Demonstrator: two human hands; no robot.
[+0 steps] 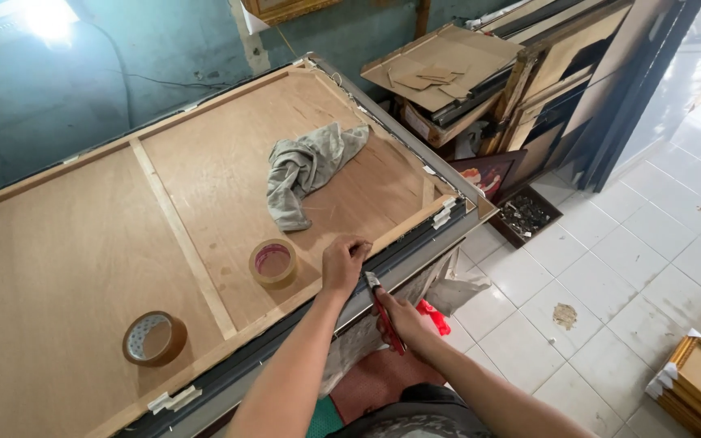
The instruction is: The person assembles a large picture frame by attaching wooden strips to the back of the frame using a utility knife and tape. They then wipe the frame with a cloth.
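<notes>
Plywood edge runs ten-to-four under our left hand, fingers pressed flat — our right hand, at four o'clock, grips the red-handled cutter, blade pointing eleven.

Head camera looks steeply down, close over the workbench.

Red-handled cutter blade-up against wooden frame edge.
</notes>
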